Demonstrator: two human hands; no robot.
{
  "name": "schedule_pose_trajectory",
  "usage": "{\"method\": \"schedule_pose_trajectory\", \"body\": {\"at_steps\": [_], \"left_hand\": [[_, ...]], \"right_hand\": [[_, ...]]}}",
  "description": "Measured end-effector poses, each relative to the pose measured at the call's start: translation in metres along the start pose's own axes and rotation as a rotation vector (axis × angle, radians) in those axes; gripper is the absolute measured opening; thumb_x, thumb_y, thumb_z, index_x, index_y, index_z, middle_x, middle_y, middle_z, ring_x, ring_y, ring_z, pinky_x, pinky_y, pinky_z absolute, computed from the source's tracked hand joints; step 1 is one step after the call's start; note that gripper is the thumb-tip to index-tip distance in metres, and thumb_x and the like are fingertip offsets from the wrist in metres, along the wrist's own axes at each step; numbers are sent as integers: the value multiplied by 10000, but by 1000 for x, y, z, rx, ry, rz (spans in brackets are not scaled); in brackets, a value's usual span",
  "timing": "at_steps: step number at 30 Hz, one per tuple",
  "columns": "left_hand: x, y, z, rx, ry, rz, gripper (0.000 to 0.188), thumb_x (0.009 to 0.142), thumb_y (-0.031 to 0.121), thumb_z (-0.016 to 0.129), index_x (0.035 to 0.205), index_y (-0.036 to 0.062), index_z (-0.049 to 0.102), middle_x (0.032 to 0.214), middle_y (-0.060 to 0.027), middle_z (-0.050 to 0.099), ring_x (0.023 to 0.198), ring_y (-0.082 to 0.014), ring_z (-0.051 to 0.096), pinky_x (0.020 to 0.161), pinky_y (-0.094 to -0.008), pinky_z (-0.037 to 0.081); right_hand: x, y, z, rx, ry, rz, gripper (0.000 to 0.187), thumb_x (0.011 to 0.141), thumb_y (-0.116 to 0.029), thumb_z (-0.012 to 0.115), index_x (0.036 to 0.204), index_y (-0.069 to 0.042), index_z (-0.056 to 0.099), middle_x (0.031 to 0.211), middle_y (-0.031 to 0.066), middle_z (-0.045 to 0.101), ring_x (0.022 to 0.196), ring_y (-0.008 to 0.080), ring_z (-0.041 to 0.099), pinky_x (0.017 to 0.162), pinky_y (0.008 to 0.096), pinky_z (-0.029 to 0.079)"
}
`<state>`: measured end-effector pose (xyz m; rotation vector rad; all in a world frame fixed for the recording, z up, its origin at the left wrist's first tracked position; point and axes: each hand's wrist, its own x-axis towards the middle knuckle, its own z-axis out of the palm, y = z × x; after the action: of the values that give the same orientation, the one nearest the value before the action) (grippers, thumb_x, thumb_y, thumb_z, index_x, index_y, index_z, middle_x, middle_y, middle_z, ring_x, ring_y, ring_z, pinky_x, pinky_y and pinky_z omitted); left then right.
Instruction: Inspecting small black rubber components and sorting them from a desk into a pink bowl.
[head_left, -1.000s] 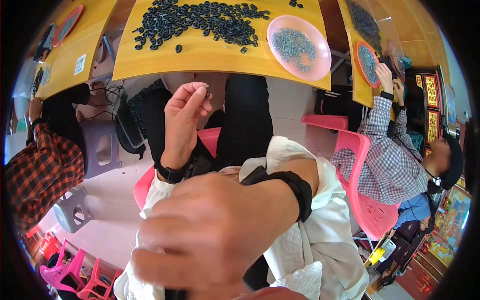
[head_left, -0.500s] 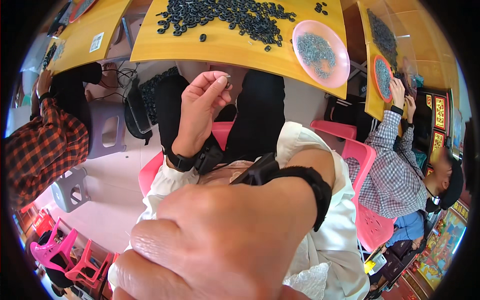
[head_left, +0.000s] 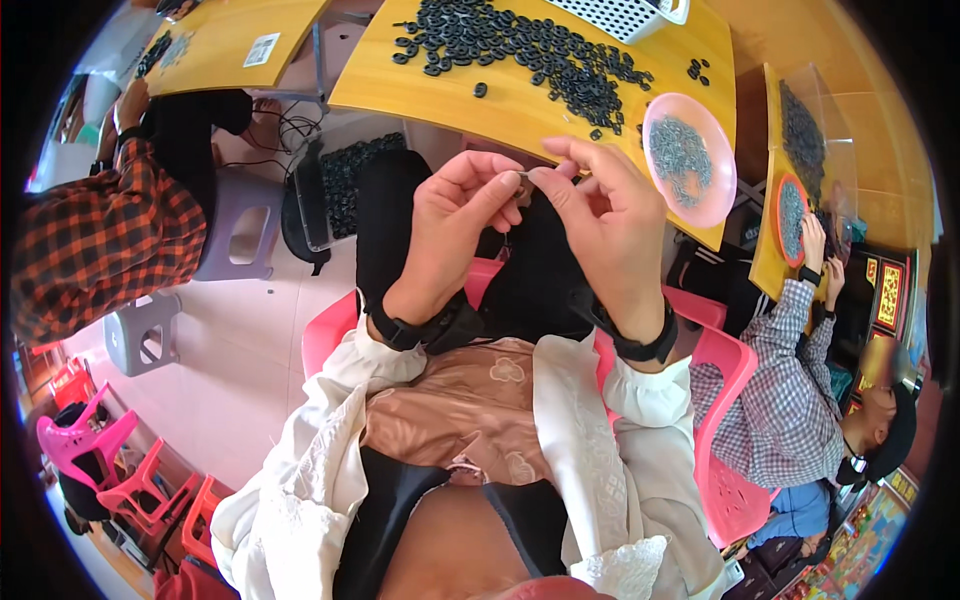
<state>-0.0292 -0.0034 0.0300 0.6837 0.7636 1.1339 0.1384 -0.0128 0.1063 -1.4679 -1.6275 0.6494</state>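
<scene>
My left hand (head_left: 450,225) is closed in a pinch, thumb against forefinger, over my lap in front of the table edge. Between its fingertips and those of my right hand (head_left: 615,215) is a small metal pin (head_left: 524,174), thin and silvery. The right hand pinches it from the other side with thumb and forefinger. A small dark piece (head_left: 522,195) shows by the left fingers; its kind is too small to tell. Ahead, black oval plastic pieces (head_left: 500,45) lie heaped on the yellow table (head_left: 390,95). A pink bowl (head_left: 722,190) at the right holds many small silvery metal pieces (head_left: 680,150).
A white perforated basket (head_left: 625,18) stands at the table's back. Below its left side is a clear bin of dark pieces (head_left: 350,165). Co-workers in a red checked shirt (head_left: 110,230) and a grey checked shirt (head_left: 770,370) sit at either side. A grey stool (head_left: 140,335) stands on the left.
My right hand has gone from close before the camera to the left hand's fingertips, and now pinches the small pin too. The view has shifted, bringing the white basket into sight.
</scene>
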Motion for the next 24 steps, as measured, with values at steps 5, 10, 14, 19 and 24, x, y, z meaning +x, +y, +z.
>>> {"method": "schedule_pose_trajectory", "body": {"at_steps": [5, 10, 14, 19, 24], "left_hand": [[-4, 2, 0, 21, 10, 16, 130, 1044, 90, 691, 1131, -5, 711, 913, -35, 725, 742, -67, 661, 655, -198, 516], [-4, 3, -2, 2, 26, 17, 129, 1044, 87, 690, 1125, -12, 707, 903, -32, 719, 737, -71, 660, 663, -204, 519], [-3, 1, -4, 1, 17, 18, 108, 1040, 67, 691, 1131, 12, 711, 944, -5, 714, 733, -60, 644, 659, -190, 487], [-2, 3, -5, 12, 37, -36, 211, 1037, 34, 676, 1236, -28, 710, 1032, -55, 748, 839, -100, 720, 770, -210, 559], [-2, -2, -9, -5, -16, 11, 296, 1039, 20, 661, 1327, -49, 655, 1062, -88, 747, 909, -133, 745, 829, -233, 605]], "right_hand": [[-2, 13, 16, 448, -131, 264, 214, 961, -65, 797, 1147, 37, 780, 930, 19, 753, 708, 4, 566, 614, 194, 447], [-1, 14, 16, 336, -164, 324, 180, 965, -77, 794, 1118, 18, 794, 939, 12, 765, 704, 7, 558, 613, 187, 426], [0, 19, 19, 275, -137, 280, 154, 987, -90, 767, 1097, 14, 793, 907, -1, 751, 685, 19, 544, 611, 183, 410], [-1, 28, 21, 433, -129, 284, 138, 1032, -96, 696, 1103, 10, 750, 871, -17, 705, 708, 30, 539, 639, 192, 431], [-2, 33, 16, 389, -184, 316, 138, 1040, -102, 686, 1097, 15, 733, 881, -15, 691, 720, 40, 548, 661, 198, 448]]}}
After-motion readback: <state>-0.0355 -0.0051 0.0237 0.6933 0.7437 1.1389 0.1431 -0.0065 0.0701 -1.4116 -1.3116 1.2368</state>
